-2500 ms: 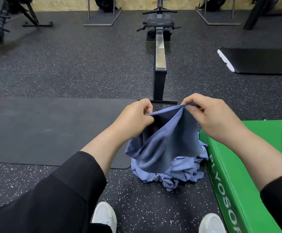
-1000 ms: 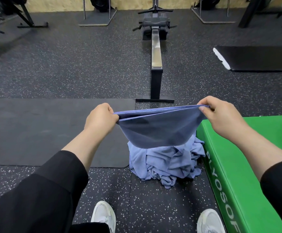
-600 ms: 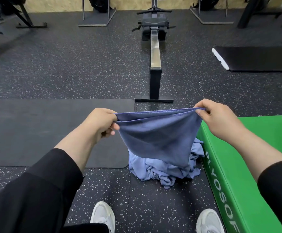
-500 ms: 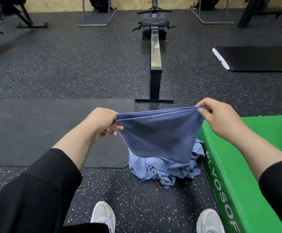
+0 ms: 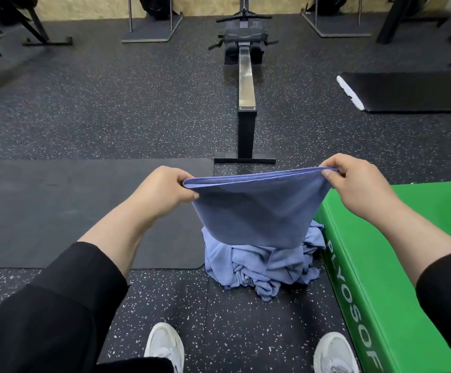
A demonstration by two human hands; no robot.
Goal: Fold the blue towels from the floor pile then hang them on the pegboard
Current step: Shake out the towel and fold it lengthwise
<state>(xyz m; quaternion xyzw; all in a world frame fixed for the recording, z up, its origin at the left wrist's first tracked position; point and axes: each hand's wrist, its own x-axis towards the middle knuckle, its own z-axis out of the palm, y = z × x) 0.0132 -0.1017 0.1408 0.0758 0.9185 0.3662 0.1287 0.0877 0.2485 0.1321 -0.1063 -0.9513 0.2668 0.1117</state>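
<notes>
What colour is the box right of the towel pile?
Bright green, with pale lettering down its side; the head view shows the box beside the towel pile.

The towel pile (image 5: 262, 267) lies on the floor (image 5: 111, 103), between the mat (image 5: 57, 211) at left and the plyo box (image 5: 396, 265) at right, rowing machine (image 5: 245, 90) behind.

The towel (image 5: 256, 211) is a dusky blue, darker than the pale blue pile (image 5: 262, 267) under it. The floor (image 5: 111, 109) is black, flecked all over with white specks. The mat (image 5: 57, 211) on the left is plain dark grey; the far mat (image 5: 412, 90) is black with a white end. The box (image 5: 396, 265) is bright green with pale lettering. Both sleeves (image 5: 57, 305) are black and the shoes (image 5: 165, 348) white. The rower (image 5: 246, 84) has a silver rail on a black frame. The back wall (image 5: 97, 6) is tan.
</notes>
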